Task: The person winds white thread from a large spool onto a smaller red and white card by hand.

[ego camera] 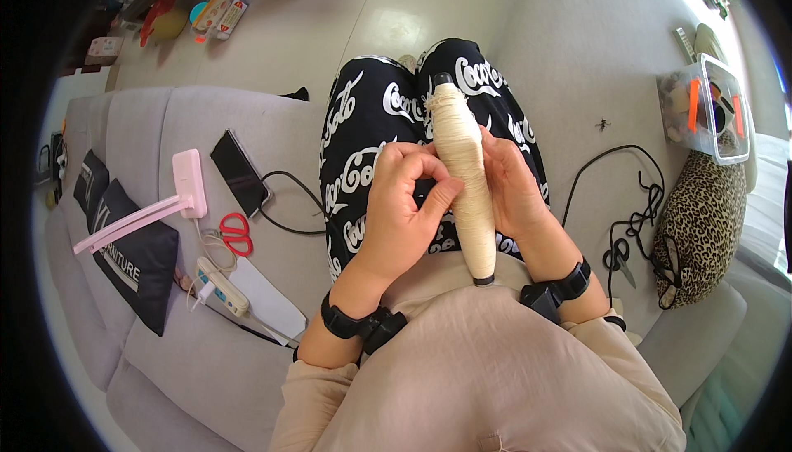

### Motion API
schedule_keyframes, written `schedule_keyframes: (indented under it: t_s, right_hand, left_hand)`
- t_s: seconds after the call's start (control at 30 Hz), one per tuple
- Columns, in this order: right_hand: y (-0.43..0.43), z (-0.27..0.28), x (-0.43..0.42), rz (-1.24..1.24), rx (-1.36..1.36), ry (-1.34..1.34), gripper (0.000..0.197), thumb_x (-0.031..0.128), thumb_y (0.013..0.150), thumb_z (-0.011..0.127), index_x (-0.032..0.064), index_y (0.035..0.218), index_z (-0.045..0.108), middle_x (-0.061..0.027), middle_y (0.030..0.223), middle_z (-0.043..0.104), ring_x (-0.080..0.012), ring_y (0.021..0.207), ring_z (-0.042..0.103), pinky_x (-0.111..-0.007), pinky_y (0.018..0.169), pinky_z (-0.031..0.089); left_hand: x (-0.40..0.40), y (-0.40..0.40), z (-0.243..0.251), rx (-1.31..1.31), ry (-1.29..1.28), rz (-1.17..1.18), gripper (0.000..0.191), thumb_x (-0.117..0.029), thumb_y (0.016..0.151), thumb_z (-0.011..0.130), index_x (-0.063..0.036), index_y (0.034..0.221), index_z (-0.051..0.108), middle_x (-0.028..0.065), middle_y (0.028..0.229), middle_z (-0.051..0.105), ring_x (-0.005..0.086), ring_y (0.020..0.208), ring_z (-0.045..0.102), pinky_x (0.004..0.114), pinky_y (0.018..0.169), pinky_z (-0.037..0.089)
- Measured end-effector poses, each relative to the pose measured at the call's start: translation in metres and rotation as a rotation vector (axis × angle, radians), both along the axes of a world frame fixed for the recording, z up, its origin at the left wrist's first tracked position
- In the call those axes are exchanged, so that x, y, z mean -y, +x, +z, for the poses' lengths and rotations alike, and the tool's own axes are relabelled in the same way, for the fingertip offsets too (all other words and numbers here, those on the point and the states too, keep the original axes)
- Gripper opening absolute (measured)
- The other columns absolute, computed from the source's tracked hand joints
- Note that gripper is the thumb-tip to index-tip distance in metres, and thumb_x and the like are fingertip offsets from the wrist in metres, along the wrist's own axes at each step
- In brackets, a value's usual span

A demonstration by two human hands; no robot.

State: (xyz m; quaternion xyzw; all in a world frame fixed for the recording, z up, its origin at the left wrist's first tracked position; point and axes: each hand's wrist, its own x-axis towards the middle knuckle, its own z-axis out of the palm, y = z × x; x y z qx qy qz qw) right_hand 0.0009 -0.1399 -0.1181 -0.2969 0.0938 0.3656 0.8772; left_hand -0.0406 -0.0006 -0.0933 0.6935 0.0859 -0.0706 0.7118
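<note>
A long bobbin of cream yarn [467,186] leans lengthwise over my lap, its lower tip against my shirt. Dark core ends show at its top and bottom, and the winding is loose and frayed near the top. My right hand [515,189] cups the bobbin from the right, with fingers partly hidden behind it. On the other side, my left hand [405,198] has its thumb and curled index finger close together at the winding, the thumb tip overlapping it. Whether a single strand lies between these fingertips is too fine to see.
On the sofa at left lie a smartphone [240,172], red-handled scissors [236,235], a pink folding lamp [189,183] and a power strip [223,288]. At right are black scissors [620,260], a tangled black cord [643,204], a clear plastic box [705,108] and a leopard-print cushion [705,229].
</note>
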Motion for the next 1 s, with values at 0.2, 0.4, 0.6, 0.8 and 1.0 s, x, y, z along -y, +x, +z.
schedule_keyframes:
  t_s: [0.2, 0.4, 0.6, 0.8, 1.0]
  right_hand:
    - [0.001, -0.002, 0.002, 0.019, 0.007, -0.021, 0.047, 0.036, 0.089, 0.039, 0.0075, 0.126, 0.031, -0.0131, 0.108, 0.052, -0.0191, 0.093, 0.056, -0.035, 0.071, 0.053]
    - [-0.001, -0.004, -0.002, -0.055, 0.098, -0.129, 0.049, 0.034, 0.089, 0.039, 0.0075, 0.128, 0.024, -0.0141, 0.111, 0.05, -0.02, 0.097, 0.054, -0.037, 0.077, 0.05]
    - [0.0, 0.001, 0.0, -0.023, 0.078, -0.077, 0.048, 0.033, 0.09, 0.038, 0.0064, 0.127, 0.024, -0.0129, 0.112, 0.048, -0.0203, 0.098, 0.054, -0.037, 0.078, 0.05]
    - [0.0, -0.001, 0.002, 0.017, 0.055, -0.041, 0.046, 0.03, 0.09, 0.036, 0.0066, 0.129, 0.024, -0.0116, 0.113, 0.047, -0.0199, 0.098, 0.054, -0.038, 0.079, 0.051]
    - [0.001, -0.001, 0.005, 0.066, 0.035, 0.051, 0.055, 0.021, 0.085, 0.039, 0.0029, 0.134, 0.022, -0.0142, 0.121, 0.043, -0.0226, 0.104, 0.052, -0.04, 0.081, 0.05]
  left_hand:
    - [-0.005, 0.004, 0.001, 0.22, 0.251, -0.003, 0.016, -0.011, 0.079, 0.065, -0.0024, 0.084, 0.052, 0.0039, 0.087, 0.046, 0.0139, 0.083, 0.048, 0.026, 0.077, 0.042]
    - [-0.003, 0.005, -0.008, 0.299, 0.505, -0.059, 0.019, -0.014, 0.076, 0.068, -0.0014, 0.077, 0.054, 0.005, 0.087, 0.047, 0.0152, 0.082, 0.047, 0.026, 0.072, 0.042]
    - [-0.008, 0.001, -0.019, 0.157, 0.345, -0.111, 0.014, -0.01, 0.081, 0.062, 0.0001, 0.079, 0.052, 0.0044, 0.089, 0.045, 0.0116, 0.076, 0.05, 0.023, 0.066, 0.048]
    - [-0.007, 0.001, -0.018, 0.019, 0.069, -0.087, 0.01, -0.007, 0.086, 0.056, 0.0012, 0.083, 0.05, 0.004, 0.091, 0.042, 0.009, 0.073, 0.051, 0.021, 0.061, 0.051]
    - [-0.012, 0.001, -0.026, 0.034, 0.122, -0.055, 0.012, -0.014, 0.091, 0.05, -0.0027, 0.086, 0.05, 0.0006, 0.087, 0.048, 0.0071, 0.075, 0.048, 0.021, 0.071, 0.044]
